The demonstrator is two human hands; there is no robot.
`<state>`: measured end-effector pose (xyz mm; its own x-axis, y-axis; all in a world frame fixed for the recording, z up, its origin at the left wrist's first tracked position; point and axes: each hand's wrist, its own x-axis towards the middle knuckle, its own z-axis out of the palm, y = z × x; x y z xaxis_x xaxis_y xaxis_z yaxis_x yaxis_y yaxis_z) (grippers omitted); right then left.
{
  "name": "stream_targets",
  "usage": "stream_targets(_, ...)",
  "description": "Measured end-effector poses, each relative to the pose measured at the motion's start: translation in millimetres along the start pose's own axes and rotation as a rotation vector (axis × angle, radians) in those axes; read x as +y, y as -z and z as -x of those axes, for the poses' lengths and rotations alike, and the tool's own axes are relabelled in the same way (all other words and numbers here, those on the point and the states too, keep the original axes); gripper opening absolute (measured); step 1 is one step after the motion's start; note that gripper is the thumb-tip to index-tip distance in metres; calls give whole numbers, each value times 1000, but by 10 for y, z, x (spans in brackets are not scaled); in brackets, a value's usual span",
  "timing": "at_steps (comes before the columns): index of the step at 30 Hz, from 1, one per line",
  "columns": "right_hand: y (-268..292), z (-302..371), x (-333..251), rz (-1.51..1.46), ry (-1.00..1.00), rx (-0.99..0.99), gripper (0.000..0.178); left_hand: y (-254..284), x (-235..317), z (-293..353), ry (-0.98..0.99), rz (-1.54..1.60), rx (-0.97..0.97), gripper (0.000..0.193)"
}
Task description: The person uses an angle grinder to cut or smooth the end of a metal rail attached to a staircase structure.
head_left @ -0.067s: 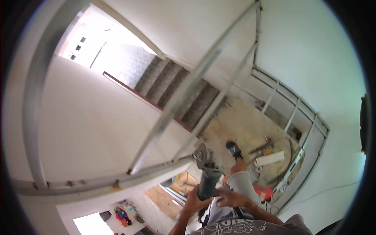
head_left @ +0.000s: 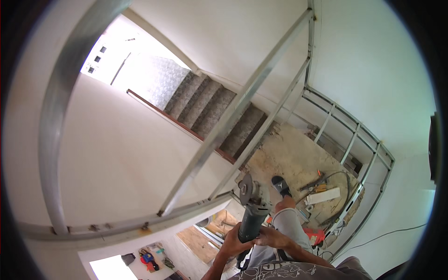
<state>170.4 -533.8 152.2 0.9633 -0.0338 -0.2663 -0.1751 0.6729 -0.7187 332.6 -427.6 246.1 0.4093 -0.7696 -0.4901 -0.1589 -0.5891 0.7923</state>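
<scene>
An angle grinder (head_left: pixel 252 222) with a dark green body is upright in front of me, its disc (head_left: pixel 248 189) at the top beside the metal guard. My left hand (head_left: pixel 232 243) wraps around the grinder's body from the left. My right hand (head_left: pixel 273 237) closes against the body's right side, with its fingertips partly hidden. Just left of the disc runs the lower metal rail (head_left: pixel 182 210) of a frame. A slanting metal bar (head_left: pixel 210 137) rises from that rail toward the far wall.
Carpet-like grey stairs (head_left: pixel 200 100) descend beyond the frame. On the rough landing (head_left: pixel 275 149) lie a white block (head_left: pixel 323 195), hand tools (head_left: pixel 313 183) and a spirit level (head_left: pixel 347 205). A red object (head_left: pixel 315 236) is near my leg. Below left, a lower floor shows a wooden board (head_left: pixel 198 242).
My right hand has come in from beside the grinder and now closes against its body. The whole scene has shifted slightly right and down in the view.
</scene>
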Motion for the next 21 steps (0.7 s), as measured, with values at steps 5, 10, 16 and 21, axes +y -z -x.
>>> stream_targets(5, -86, -444, -1213, -316, 284, -49, 84, 360, 874, -385, 35, -25, -169, 71)
stream_targets(10, -66, -658, -1884, -221, 311, -16, 76, 750, 1558, -680, 54, -24, -269, 71)
stream_targets(16, -155, -811, -2335, -238, 420, 49, 56, 909, 2082, -622, 48, -88, -81, 66)
stream_targets(21, -81, -925, -2897, -193, 503, 170, 45, 946, 2071, -639, -146, -330, 194, 72)
